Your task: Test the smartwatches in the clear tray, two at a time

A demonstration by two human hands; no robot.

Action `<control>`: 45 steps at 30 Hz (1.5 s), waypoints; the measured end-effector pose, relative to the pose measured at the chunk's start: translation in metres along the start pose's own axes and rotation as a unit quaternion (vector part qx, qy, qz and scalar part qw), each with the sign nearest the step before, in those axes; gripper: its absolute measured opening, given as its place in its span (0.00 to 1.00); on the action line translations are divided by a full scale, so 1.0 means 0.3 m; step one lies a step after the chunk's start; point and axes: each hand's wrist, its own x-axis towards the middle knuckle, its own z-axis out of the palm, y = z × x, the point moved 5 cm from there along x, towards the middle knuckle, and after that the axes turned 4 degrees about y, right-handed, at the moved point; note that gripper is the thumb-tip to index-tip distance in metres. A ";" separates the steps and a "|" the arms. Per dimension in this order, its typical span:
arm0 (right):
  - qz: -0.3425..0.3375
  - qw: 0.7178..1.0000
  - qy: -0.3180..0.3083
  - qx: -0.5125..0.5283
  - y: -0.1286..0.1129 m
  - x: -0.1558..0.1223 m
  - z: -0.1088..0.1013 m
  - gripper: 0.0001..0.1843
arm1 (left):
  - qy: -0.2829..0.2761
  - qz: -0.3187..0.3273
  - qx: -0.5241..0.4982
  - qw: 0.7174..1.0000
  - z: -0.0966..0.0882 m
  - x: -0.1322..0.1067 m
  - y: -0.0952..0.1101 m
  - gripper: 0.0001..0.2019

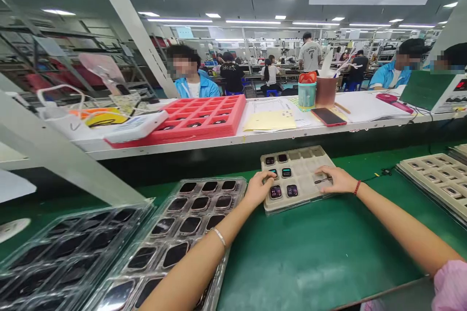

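Note:
A beige compartment tray [304, 165] lies on the green mat and holds several small watch bodies with lit screens in its left cells. My left hand [260, 187] rests at the tray's left edge, fingers curled round one watch body [273, 173]. My right hand [335, 180] lies on the tray's right side, fingers pinched on a thin dark tool [321, 181] over an empty cell.
Clear plastic trays of dark watch screens [189, 223] sit to the left, more [65, 252] further left. Beige trays [438, 180] lie at right. A raised shelf carries a red tray [204, 116], papers, a phone [328, 116] and cups. Other people work beyond.

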 end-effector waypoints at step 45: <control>0.404 0.793 0.024 0.456 0.193 -0.001 0.008 0.16 | -0.026 -0.223 -0.248 0.942 0.024 0.024 -0.134 0.21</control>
